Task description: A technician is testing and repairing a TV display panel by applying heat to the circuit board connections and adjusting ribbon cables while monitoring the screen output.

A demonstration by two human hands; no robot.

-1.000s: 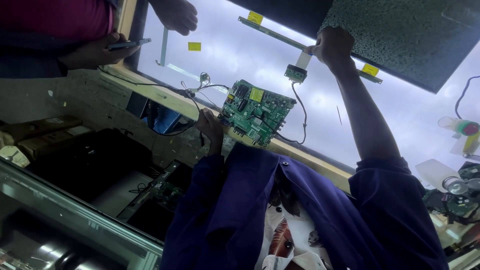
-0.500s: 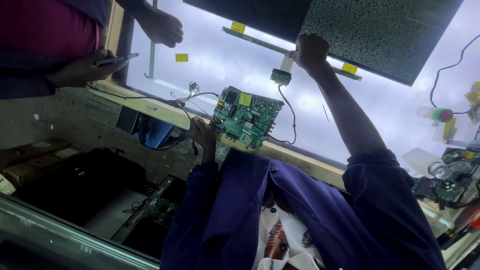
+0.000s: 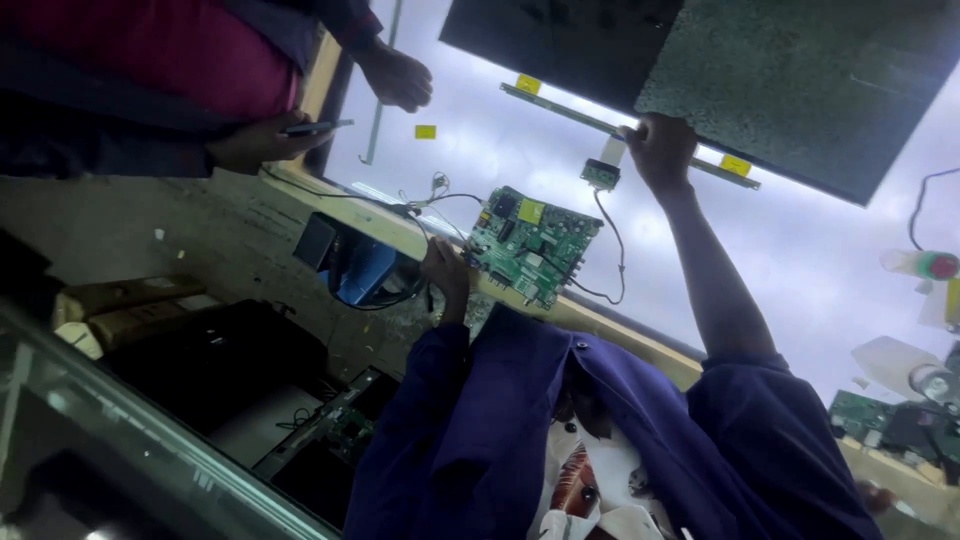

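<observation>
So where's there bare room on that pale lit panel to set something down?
The widest bare stretch of the pale panel lies right of the raised right hand, below the dark sheet. A smaller patch lies between the yellow tag and the thin strip. It is crowded around the green circuit board, its wires and the left hand.

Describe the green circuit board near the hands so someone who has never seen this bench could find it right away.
Start at the big pale lit panel that fills the upper right of the view. On its near edge, beside the left hand, lies the green circuit board. It is the large one with a yellow sticker and trailing wires, unlike the tiny board beside the right hand.
</observation>
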